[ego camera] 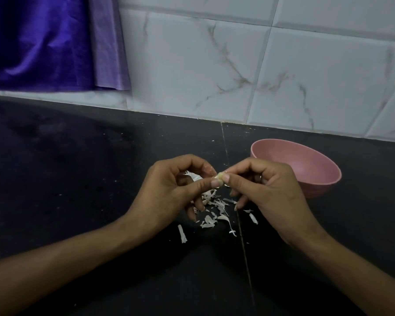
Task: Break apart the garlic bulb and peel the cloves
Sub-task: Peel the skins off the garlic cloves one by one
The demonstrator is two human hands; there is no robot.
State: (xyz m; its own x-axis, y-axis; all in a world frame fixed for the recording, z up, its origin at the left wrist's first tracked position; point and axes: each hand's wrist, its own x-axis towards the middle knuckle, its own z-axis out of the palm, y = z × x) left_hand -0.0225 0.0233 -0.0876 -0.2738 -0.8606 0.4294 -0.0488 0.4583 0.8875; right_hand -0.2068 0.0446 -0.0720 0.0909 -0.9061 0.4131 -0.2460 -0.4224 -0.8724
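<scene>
Nearest, thin white papery garlic skins [211, 210] lie scattered on the dark stone tabletop [78, 179] just below the fingers. Above them, the left hand [169, 190] and right hand [267, 190] both pinch one small pale garlic clove [219, 176], fingertips touching. Beyond the right fingers sits a round pink plastic bowl [306, 165].

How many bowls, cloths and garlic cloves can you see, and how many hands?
Pink bowl: 1
Purple cloth: 1
Garlic clove, pinched between both hands: 1
Hands: 2, left hand and right hand
Garlic skin scraps: too many to count
Total: 5, not counting scraps
</scene>
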